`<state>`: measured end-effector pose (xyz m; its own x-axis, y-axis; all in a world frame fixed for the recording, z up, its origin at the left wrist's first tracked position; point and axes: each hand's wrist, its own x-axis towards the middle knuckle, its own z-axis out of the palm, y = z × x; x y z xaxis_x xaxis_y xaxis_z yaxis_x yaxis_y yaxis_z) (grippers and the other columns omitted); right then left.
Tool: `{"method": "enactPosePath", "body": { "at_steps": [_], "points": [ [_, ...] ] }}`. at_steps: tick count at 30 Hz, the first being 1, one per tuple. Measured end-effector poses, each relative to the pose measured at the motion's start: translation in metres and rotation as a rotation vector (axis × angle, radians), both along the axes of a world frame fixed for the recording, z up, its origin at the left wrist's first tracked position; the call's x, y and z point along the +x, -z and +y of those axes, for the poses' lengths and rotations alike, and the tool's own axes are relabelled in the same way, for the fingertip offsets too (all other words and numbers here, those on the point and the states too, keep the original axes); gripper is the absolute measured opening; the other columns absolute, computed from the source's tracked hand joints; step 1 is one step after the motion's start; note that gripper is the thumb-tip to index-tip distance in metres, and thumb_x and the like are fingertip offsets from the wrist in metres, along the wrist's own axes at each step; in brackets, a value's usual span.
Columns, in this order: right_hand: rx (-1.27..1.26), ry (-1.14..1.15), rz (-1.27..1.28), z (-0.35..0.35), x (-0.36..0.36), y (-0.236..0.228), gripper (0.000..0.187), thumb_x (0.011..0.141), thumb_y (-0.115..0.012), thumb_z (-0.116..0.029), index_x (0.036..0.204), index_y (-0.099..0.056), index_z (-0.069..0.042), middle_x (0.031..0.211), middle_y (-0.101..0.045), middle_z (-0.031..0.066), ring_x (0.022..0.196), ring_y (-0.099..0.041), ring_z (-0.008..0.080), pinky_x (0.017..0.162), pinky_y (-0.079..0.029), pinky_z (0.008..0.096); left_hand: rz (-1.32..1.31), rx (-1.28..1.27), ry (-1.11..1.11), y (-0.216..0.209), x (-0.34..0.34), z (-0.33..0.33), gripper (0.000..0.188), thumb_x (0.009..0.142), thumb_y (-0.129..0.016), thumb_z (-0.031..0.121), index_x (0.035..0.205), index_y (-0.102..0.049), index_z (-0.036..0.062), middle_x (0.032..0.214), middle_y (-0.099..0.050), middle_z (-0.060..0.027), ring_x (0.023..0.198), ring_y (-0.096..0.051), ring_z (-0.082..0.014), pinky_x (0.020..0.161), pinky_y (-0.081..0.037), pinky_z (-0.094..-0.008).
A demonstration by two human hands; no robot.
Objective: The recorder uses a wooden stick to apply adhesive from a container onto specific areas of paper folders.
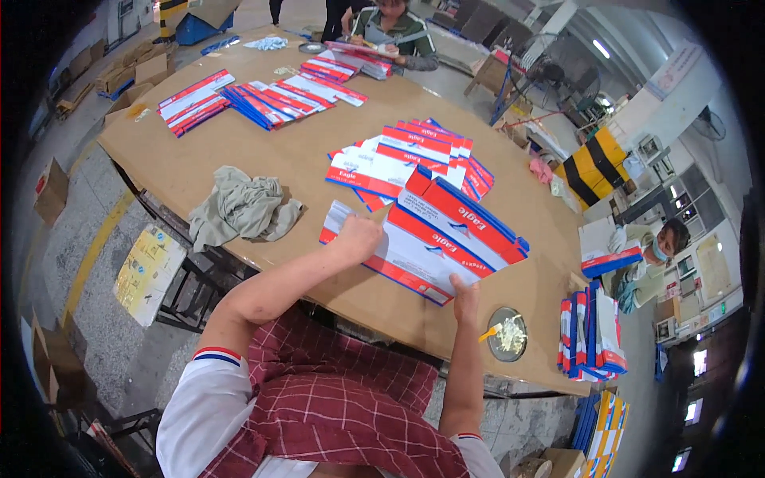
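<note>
A red, white and blue printed carton (434, 247) lies partly folded at the table's near edge, in front of me. My left hand (360, 237) is closed in a fist over its white left part; the curled fingers hide whatever they may hold. At the near right edge my right hand (465, 299) grips the carton, thumb on top and fingers out of sight beneath. Just beyond lies a fanned pile of flat cartons (406, 155). A round dish (508, 334) of pale paste stands right of my right hand, with a yellow-handled spreader (490, 332) in it.
A crumpled grey cloth (243, 205) lies on the brown-covered table (279, 159) to the left. More flat cartons (279, 99) are spread farther back. Folded cartons (590, 334) are stacked at the right. One person (394, 40) sits across the table, another (649, 251) at the right holds a carton.
</note>
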<state>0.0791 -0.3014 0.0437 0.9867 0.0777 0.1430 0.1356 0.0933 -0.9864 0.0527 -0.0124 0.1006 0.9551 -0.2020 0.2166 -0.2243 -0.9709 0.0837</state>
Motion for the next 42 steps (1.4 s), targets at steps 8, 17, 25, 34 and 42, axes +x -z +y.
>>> {"method": "enactPosePath", "body": {
  "at_steps": [8,17,25,34,42],
  "points": [
    [0.057,-0.021,-0.159,0.012,-0.004,0.003,0.044,0.075,-0.063,-0.001,0.116,-0.048,-0.002,0.109,-0.055,0.0065,0.098,-0.052,0.0166,0.089,-0.039,0.0317,-0.216,-0.492,-0.139,0.046,0.03,0.023,0.02,0.077,-0.056,0.02,0.079,-0.062,0.0009,0.075,-0.062,-0.0132,0.07,-0.061,-0.0265,0.059,-0.048,-0.037],
    [0.03,-0.063,-0.05,0.008,0.0,0.003,0.045,0.075,-0.064,-0.006,0.117,-0.047,-0.002,0.109,-0.055,0.0078,0.1,-0.052,0.018,0.091,-0.038,0.0341,-0.32,-0.711,-0.437,0.082,-0.124,0.17,0.041,0.09,-0.043,0.032,0.071,-0.053,-0.0032,0.062,-0.053,-0.0144,0.058,-0.049,-0.0218,0.055,-0.04,-0.0352],
    [-0.047,-0.093,-0.099,-0.004,0.0,0.016,0.042,0.076,-0.06,-0.001,0.116,-0.048,0.0,0.109,-0.056,0.0097,0.098,-0.054,0.0196,0.088,-0.041,0.0332,-0.235,-1.383,-0.55,0.116,-0.259,0.116,0.022,0.077,-0.059,0.005,0.097,-0.05,0.005,0.077,-0.051,-0.0011,0.072,-0.049,-0.0084,0.065,-0.043,-0.0243],
    [0.487,-0.108,0.368,0.047,-0.069,0.043,0.04,0.083,-0.053,-0.006,0.12,-0.042,0.005,0.113,-0.053,0.0149,0.099,-0.054,0.0276,0.087,-0.043,0.0387,0.402,-2.096,-0.371,0.089,-0.204,-0.028,0.068,0.082,-0.061,0.031,0.135,-0.022,0.0131,0.126,-0.042,-0.0072,0.116,-0.042,-0.0195,0.092,-0.038,-0.0413],
    [0.646,-0.103,0.279,0.09,-0.164,-0.01,0.045,0.085,-0.051,-0.01,0.126,-0.036,0.003,0.119,-0.048,0.0167,0.104,-0.052,0.0285,0.088,-0.042,0.0419,-0.054,-2.338,-0.108,0.042,-0.171,-0.049,0.059,0.075,-0.068,0.017,0.123,-0.037,0.0044,0.115,-0.051,-0.0104,0.105,-0.051,-0.0217,0.089,-0.042,-0.0363]
  ]
}}
